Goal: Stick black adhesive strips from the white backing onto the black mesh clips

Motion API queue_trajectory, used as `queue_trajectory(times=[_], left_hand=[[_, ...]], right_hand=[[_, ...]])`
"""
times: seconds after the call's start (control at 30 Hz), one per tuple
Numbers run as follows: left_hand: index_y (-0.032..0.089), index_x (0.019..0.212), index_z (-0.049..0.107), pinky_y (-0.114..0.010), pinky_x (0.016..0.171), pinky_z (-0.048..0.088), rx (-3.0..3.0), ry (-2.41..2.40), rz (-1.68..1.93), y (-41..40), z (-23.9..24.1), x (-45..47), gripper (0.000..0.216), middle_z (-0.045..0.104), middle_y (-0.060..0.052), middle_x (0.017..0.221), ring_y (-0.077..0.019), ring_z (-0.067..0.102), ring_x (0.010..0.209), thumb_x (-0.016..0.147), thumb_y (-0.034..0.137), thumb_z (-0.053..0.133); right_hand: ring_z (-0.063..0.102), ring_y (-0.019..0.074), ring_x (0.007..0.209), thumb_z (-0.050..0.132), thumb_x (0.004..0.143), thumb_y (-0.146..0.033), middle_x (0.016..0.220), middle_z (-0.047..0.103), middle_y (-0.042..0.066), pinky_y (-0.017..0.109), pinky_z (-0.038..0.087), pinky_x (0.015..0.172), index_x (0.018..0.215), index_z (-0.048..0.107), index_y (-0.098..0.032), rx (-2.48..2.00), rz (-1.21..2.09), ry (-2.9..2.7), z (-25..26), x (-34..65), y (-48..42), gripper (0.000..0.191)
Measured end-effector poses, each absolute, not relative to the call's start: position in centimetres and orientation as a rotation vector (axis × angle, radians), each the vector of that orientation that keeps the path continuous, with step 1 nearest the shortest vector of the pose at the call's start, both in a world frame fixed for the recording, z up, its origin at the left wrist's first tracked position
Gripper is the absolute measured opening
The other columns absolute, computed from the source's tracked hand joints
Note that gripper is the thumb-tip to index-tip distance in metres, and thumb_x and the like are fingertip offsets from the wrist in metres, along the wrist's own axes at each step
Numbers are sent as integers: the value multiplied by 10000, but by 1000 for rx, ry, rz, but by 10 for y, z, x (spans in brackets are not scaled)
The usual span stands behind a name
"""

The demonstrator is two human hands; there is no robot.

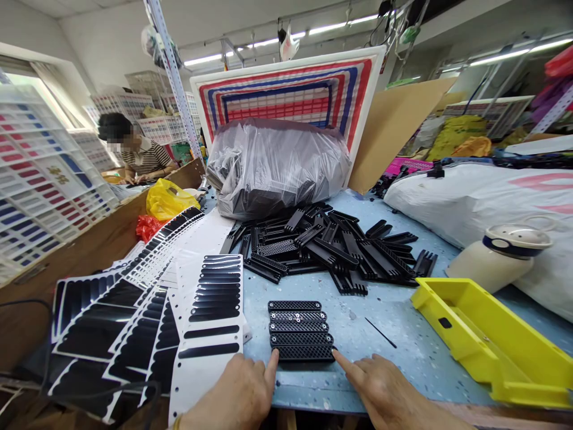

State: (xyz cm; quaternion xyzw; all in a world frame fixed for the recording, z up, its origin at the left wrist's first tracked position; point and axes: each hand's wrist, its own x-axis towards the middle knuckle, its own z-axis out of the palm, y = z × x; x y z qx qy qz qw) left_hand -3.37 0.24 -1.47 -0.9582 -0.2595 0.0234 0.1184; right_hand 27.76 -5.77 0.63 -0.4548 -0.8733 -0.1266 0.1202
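Observation:
Several black perforated plastic strips lie side by side in a row on the blue table before me, with small pale round spots at their ends and a few on the second one. My left hand rests its stretched index finger on the left end of the nearest strip. At that strip's right end, the extended index finger of my right hand touches it. Neither hand grasps anything; the other fingers are loosely bent. Beside my left hand lies a white sheet bearing black rounded stickers.
A heap of loose black plastic parts lies behind the row. More sticker sheets spread leftward. At right are a yellow bin, a cream bottle and a thin black stick. A filled plastic bag stands behind. Another person sits far left.

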Motion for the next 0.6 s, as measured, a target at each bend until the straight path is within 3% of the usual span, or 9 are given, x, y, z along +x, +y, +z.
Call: queue_trajectory(times=[0.23, 0.4, 0.5, 0.6], left_hand=[[148, 1478, 399, -256, 495, 368, -2877, -1087, -207, 1, -36, -41, 756, 649, -17, 657, -168, 550, 507, 741, 123, 565], [48, 1476, 383, -284, 470, 346, -2801, -885, 120, -2, -32, -36, 809, 676, -72, 686, -205, 575, 490, 721, 190, 640], [6, 1480, 345, -292, 475, 348, -2761, -768, 137, -1, -19, -33, 756, 651, -69, 672, -212, 569, 507, 806, 227, 608], [12, 1467, 373, -285, 463, 343, -2783, -691, 122, 4, -1, -32, 738, 649, -59, 651, -200, 556, 490, 791, 187, 611]], right_hand=[[607, 164, 641, 444, 701, 44, 801, 673, 36, 240, 519, 621, 1462, 427, -130, -1327, -365, -2560, 9, 277, -59, 781], [603, 202, 662, 440, 718, 21, 801, 671, 64, 293, 514, 632, 1502, 381, -93, -1310, -431, -2526, -4, 277, -60, 795], [605, 199, 678, 429, 725, 30, 818, 671, 67, 289, 518, 646, 1500, 395, -107, -1291, -384, -2554, 1, 278, -59, 788], [603, 187, 664, 419, 715, 52, 803, 668, 57, 271, 529, 645, 1483, 423, -114, -1288, -360, -2579, 12, 277, -58, 786]])
